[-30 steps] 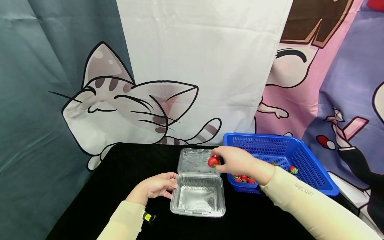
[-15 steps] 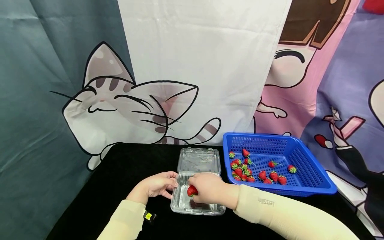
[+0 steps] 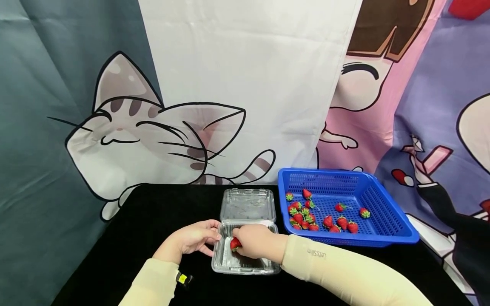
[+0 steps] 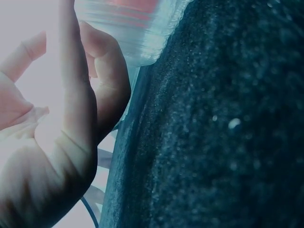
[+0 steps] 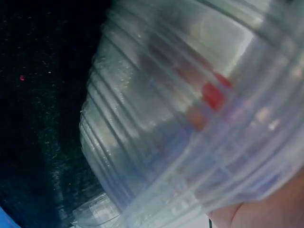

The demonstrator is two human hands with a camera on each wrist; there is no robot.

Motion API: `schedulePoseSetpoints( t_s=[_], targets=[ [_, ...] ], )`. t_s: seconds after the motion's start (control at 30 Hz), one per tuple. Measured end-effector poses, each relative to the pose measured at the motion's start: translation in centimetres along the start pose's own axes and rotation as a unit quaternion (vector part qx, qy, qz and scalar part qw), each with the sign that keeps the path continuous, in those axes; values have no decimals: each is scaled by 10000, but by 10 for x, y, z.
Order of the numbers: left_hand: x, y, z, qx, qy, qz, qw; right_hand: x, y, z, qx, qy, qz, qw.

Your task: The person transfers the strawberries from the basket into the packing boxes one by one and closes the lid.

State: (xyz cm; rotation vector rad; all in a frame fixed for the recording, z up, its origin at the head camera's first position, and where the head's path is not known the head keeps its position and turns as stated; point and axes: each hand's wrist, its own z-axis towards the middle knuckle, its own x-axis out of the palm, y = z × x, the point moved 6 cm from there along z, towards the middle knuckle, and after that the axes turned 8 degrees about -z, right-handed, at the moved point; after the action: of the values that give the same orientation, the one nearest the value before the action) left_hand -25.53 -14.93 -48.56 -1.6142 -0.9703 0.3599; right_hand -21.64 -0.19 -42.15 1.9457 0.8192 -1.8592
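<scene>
A clear plastic clamshell box (image 3: 245, 270) rests on the black cloth, its lid (image 3: 248, 205) folded back behind it. At the box's left rim my left hand (image 3: 191, 239) grips the edge between thumb and fingers. Inside the box, low near its base, my right hand (image 3: 255, 241) pinches a red strawberry (image 3: 235, 244). Through the ribbed wall, the right wrist view gives a blurred red patch of the strawberry (image 5: 216, 92). In the left wrist view, curled fingers (image 4: 111, 80) lie beside the box's corner (image 4: 142, 50).
To the right stands a blue perforated basket (image 3: 383, 204), holding several strawberries, mostly on its left side, with green leaves. Black cloth (image 3: 160, 208) covers the table, and a printed curtain (image 3: 237, 63) with cartoon figures hangs behind it.
My right hand has carried the strawberry left and down, from over the lid into the box. The left hand has stayed at the rim. The head view has shifted slightly.
</scene>
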Motion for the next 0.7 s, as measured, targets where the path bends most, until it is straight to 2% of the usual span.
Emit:
schedulePoseSetpoints(
  t_s=[0.23,0.7],
  targets=[
    [-1,-1,0,-122,-64,41,9999,0,0,7,69,24,242,9997],
    [-2,-1,1,-96,-10,-32,9999,-6,-1,10,110,145,705,9973]
  ],
)
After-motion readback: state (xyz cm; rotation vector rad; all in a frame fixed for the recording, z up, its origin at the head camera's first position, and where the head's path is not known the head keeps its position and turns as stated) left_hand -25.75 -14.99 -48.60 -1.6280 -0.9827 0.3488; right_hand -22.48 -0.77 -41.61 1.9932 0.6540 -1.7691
